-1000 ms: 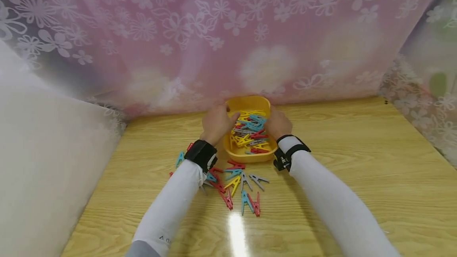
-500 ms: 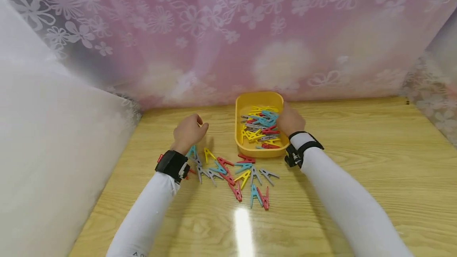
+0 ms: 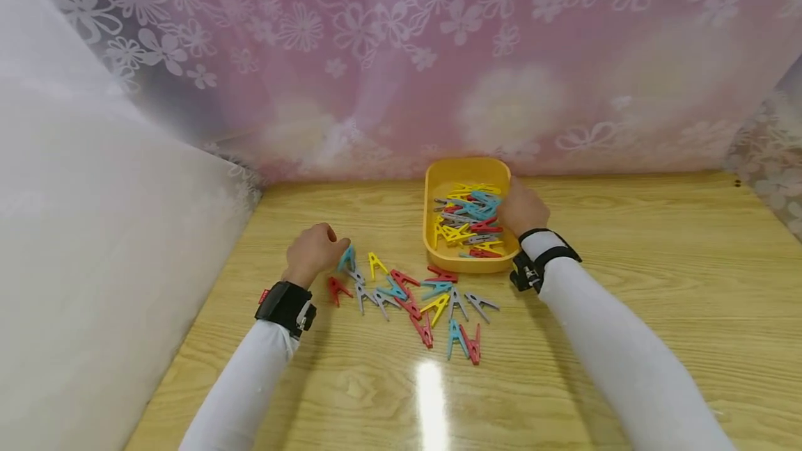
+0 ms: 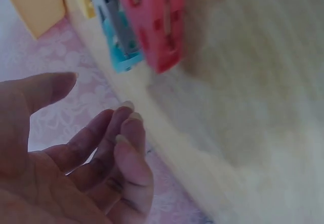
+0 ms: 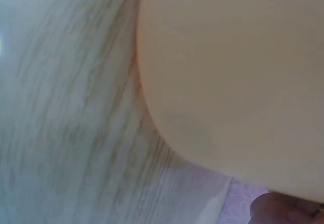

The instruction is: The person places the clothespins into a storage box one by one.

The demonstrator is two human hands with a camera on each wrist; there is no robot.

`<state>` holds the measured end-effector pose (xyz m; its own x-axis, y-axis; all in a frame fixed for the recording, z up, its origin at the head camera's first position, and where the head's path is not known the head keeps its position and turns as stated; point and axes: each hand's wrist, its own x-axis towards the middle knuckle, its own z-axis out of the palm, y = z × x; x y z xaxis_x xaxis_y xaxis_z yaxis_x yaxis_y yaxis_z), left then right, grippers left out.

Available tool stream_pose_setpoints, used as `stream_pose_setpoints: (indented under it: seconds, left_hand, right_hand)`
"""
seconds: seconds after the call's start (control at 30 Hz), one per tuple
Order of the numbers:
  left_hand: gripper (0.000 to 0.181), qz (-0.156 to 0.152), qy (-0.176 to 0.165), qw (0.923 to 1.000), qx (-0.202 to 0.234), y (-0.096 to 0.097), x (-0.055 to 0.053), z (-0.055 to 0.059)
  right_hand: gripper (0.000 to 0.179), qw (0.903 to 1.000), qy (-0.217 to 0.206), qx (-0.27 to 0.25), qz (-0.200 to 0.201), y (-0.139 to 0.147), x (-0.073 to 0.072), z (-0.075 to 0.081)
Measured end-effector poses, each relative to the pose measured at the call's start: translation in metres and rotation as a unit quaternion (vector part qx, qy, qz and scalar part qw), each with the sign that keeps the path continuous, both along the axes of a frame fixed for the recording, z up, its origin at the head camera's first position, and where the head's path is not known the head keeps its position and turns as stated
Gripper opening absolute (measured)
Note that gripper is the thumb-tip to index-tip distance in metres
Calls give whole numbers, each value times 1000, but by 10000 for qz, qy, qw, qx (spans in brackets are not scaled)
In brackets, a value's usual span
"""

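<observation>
A yellow plastic basket (image 3: 436, 257) stands near the cloth backdrop, with many clothespins (image 3: 479, 211) in yellow, blue, grey and red inside. My right hand (image 3: 525, 209) grips its right rim; in the right wrist view the basket's outer wall (image 5: 228, 82) fills most of the picture and only a bit of the hand (image 5: 283, 209) shows. Left of the basket, my left hand (image 3: 313, 250) hovers by a blue clothespin (image 3: 347, 257) and holds nothing. The left wrist view shows its thumb apart from loosely bent fingers (image 4: 132, 166), close to a red clothespin (image 4: 159, 29).
Loose clothespins lie spread over the wooden table (image 3: 351, 388) in front of the basket, among them a yellow one (image 3: 376, 265), a red one (image 3: 338, 290) and a grey one (image 3: 481, 305). A pink flowered cloth (image 3: 376, 103) hangs behind; a white surface (image 3: 94, 263) borders the left.
My left hand has let go of the basket's left rim and moved left and nearer, over the loose clothespins. My right hand stays on the rim. The head view has shifted slightly.
</observation>
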<state>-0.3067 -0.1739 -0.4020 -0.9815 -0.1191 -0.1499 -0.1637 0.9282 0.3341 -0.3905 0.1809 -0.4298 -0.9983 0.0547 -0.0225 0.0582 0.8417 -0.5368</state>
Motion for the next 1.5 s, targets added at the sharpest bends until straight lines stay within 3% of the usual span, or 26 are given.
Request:
stream_pose_setpoints:
  seconds: [0.33, 0.53, 1.1, 1.27, 1.5]
  left_hand:
    - [39, 135, -420, 9990, 0, -2, 12, -15]
    - [38, 91, -436, 9990, -86, 0, 16, -18]
    - [36, 160, -381, 9980, -475, 12, 14, -19]
    - [36, 298, -297, 9986, -333, 10, 12, -15]
    - [37, 343, 296, 9988, -210, 16, 1, 3]
  right_hand:
    - [49, 9999, -67, 29, -110, 0, -2, 0]
    - [49, 9998, -167, 18, -117, 0, -5, -2]
    - [46, 9998, -40, 44, -165, -2, -3, -4]
    - [45, 9997, -74, 118, -222, -2, -6, -6]
    - [42, 9996, -22, 117, -274, -2, -3, -5]
